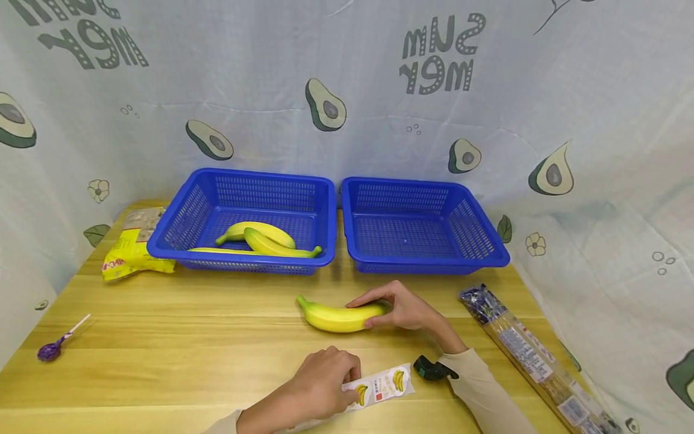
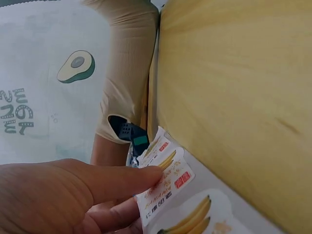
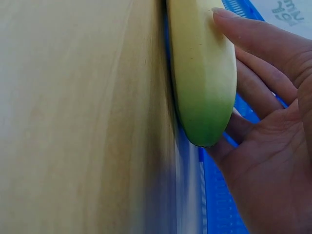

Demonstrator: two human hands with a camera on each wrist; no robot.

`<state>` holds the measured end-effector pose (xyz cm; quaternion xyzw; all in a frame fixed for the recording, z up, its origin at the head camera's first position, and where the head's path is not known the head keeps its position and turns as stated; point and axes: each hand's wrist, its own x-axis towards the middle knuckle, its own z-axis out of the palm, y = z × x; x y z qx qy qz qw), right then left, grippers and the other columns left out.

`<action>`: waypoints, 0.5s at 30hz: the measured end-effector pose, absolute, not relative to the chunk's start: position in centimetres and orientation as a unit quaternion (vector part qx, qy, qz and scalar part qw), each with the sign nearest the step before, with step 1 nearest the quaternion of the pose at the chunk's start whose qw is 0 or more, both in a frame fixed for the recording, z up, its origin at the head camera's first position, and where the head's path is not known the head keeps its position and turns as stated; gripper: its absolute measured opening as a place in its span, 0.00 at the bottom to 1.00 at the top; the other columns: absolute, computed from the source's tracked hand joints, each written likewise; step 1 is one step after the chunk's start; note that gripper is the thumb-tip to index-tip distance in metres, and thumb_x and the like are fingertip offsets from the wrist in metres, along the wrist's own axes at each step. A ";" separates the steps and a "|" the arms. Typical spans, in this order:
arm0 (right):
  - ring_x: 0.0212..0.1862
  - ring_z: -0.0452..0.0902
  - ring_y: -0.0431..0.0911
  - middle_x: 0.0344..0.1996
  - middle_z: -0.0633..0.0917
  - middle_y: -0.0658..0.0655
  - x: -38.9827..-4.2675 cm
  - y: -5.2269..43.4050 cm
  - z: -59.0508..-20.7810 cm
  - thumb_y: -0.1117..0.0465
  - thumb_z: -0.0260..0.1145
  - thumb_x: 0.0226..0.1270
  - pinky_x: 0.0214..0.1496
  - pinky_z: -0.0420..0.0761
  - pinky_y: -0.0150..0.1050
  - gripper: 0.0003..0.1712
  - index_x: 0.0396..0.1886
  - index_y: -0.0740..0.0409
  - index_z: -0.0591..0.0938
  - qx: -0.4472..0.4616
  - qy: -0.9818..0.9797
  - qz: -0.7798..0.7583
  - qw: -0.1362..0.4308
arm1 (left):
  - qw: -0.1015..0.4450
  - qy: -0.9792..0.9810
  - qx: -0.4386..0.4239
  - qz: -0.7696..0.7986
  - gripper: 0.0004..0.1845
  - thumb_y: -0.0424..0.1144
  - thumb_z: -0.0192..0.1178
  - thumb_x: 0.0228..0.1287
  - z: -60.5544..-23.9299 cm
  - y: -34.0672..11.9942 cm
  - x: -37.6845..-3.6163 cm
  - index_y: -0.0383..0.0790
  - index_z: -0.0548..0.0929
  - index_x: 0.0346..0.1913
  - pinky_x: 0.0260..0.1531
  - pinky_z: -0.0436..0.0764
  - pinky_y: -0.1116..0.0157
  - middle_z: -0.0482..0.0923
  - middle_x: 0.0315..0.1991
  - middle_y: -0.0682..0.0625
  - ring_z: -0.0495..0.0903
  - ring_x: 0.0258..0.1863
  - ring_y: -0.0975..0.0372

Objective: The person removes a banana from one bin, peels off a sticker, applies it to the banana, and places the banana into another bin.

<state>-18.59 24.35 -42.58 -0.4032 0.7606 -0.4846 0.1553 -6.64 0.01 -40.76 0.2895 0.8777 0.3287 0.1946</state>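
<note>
A yellow banana (image 1: 336, 317) with green ends lies on the table in front of the baskets. My right hand (image 1: 403, 307) grips its right end, thumb on the near side and fingers over the far side; the right wrist view shows the banana's green tip (image 3: 207, 124) beside the palm. Lower down, my left hand (image 1: 328, 383) pinches a white strip of banana stickers (image 1: 385, 386) printed with small bananas and lettering. In the left wrist view the thumb presses on a sticker (image 2: 170, 190); part of the strip is hidden beneath the hand.
A blue basket (image 1: 244, 263) at the back left holds several bananas (image 1: 260, 232). Another blue basket (image 1: 428, 263) stands to its right. A yellow packet (image 1: 132, 250), a purple lollipop (image 1: 51, 351) and a long clear package (image 1: 528, 352) lie around the table (image 1: 179, 337).
</note>
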 end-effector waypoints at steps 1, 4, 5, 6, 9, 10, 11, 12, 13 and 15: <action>0.59 0.88 0.56 0.55 0.91 0.62 -18.6 24.4 -42.6 0.70 0.80 0.65 0.64 0.87 0.51 0.22 0.59 0.68 0.88 -0.407 0.759 -0.485 0.153 | 0.191 0.874 0.290 0.339 0.11 0.37 0.78 0.64 -40.7 -0.1 -6.7 0.49 0.84 0.30 0.26 0.72 0.72 0.74 0.24 0.63 0.69 0.24 0.70; 0.60 0.87 0.58 0.55 0.91 0.64 -18.6 24.4 -42.5 0.71 0.79 0.66 0.65 0.86 0.55 0.22 0.59 0.69 0.87 -0.411 0.755 -0.488 0.152 | 0.182 0.864 0.297 0.365 0.13 0.36 0.76 0.67 -40.5 -0.4 -6.9 0.49 0.85 0.26 0.23 0.73 0.73 0.73 0.20 0.64 0.70 0.21 0.72; 0.61 0.87 0.58 0.55 0.90 0.64 -18.6 24.4 -42.5 0.71 0.79 0.66 0.65 0.85 0.56 0.22 0.59 0.69 0.87 -0.410 0.754 -0.490 0.153 | 0.179 0.861 0.297 0.371 0.14 0.36 0.76 0.68 -40.4 -0.5 -7.1 0.50 0.85 0.25 0.23 0.74 0.73 0.73 0.19 0.64 0.70 0.21 0.73; 0.61 0.86 0.58 0.56 0.90 0.64 -18.5 24.4 -42.4 0.71 0.79 0.66 0.66 0.85 0.56 0.22 0.59 0.70 0.87 -0.407 0.753 -0.492 0.154 | 0.177 0.861 0.296 0.373 0.15 0.36 0.76 0.68 -40.3 -0.6 -7.2 0.50 0.85 0.24 0.23 0.74 0.73 0.73 0.20 0.65 0.70 0.22 0.74; 0.62 0.86 0.59 0.56 0.90 0.66 -18.3 24.3 -42.1 0.72 0.78 0.67 0.69 0.84 0.53 0.21 0.59 0.71 0.87 -0.404 0.749 -0.502 0.153 | 0.180 0.857 0.291 0.386 0.16 0.37 0.75 0.70 -39.9 -1.0 -7.6 0.52 0.83 0.24 0.24 0.74 0.72 0.73 0.20 0.65 0.70 0.23 0.74; 0.63 0.85 0.59 0.56 0.90 0.66 -18.3 24.2 -42.0 0.72 0.77 0.68 0.69 0.83 0.52 0.20 0.58 0.71 0.87 -0.404 0.748 -0.505 0.149 | 0.184 0.853 0.290 0.393 0.16 0.37 0.75 0.70 -39.8 -1.2 -7.8 0.51 0.83 0.24 0.25 0.74 0.72 0.73 0.21 0.65 0.70 0.24 0.73; 0.63 0.85 0.59 0.56 0.90 0.66 -18.2 24.2 -41.9 0.72 0.76 0.69 0.69 0.83 0.51 0.19 0.58 0.71 0.87 -0.406 0.747 -0.507 0.143 | 0.190 0.846 0.290 0.405 0.16 0.36 0.74 0.71 -39.7 -1.3 -7.9 0.51 0.82 0.25 0.25 0.73 0.72 0.73 0.21 0.64 0.70 0.24 0.73; 0.62 0.85 0.60 0.56 0.89 0.67 -18.2 24.2 -41.7 0.73 0.75 0.69 0.69 0.84 0.51 0.18 0.57 0.72 0.87 -0.410 0.745 -0.509 0.136 | 0.197 0.837 0.290 0.419 0.16 0.35 0.73 0.71 -39.5 -1.5 -8.1 0.50 0.82 0.25 0.25 0.74 0.72 0.74 0.21 0.63 0.70 0.23 0.72; 0.62 0.85 0.59 0.56 0.89 0.68 -18.2 24.2 -41.6 0.73 0.74 0.70 0.69 0.84 0.50 0.17 0.57 0.72 0.87 -0.412 0.744 -0.510 0.130 | 0.205 0.828 0.290 0.434 0.15 0.35 0.72 0.72 -39.4 -1.7 -8.3 0.49 0.81 0.26 0.25 0.73 0.72 0.74 0.22 0.62 0.71 0.23 0.72; 0.62 0.85 0.58 0.56 0.89 0.68 -18.2 24.1 -41.4 0.75 0.72 0.71 0.66 0.85 0.53 0.15 0.56 0.73 0.87 -0.419 0.742 -0.511 0.117 | 0.224 0.808 0.290 0.461 0.14 0.33 0.70 0.73 -39.0 -2.1 -8.7 0.47 0.81 0.28 0.26 0.74 0.72 0.76 0.22 0.60 0.71 0.23 0.70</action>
